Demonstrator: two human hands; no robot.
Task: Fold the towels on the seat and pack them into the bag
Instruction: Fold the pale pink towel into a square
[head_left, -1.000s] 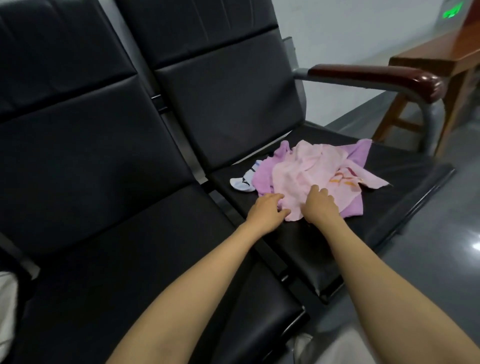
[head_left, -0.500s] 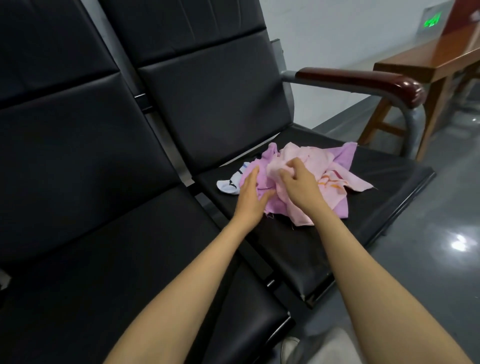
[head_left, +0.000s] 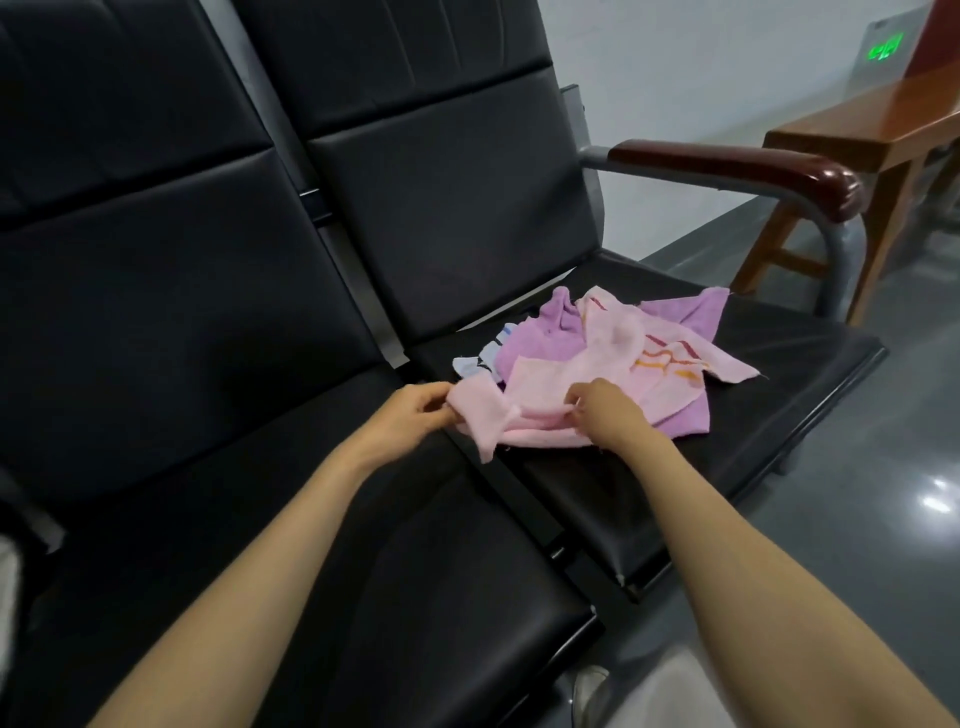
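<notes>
Pink towel (head_left: 613, 345) on the seat (head_left: 779, 374): left grip (head_left: 411, 418) and right grip (head_left: 608, 415) each pinch its near edge

On the right seat (head_left: 753, 364) of the bench, towards its back and left side, the top towel (head_left: 613, 343) lies over the lower towel (head_left: 685, 421). A small cloth (head_left: 475, 364) pokes out from under their left edge. At the front of the heap, the left hand (head_left: 410, 415) pinches the top towel's corner over the gap between the seats. The right hand (head_left: 608, 415) pinches its front edge just to the right. The left seat (head_left: 363, 571) adjoins. An armrest (head_left: 727, 161) stands to the right, with a table (head_left: 883, 124) beyond it.
</notes>
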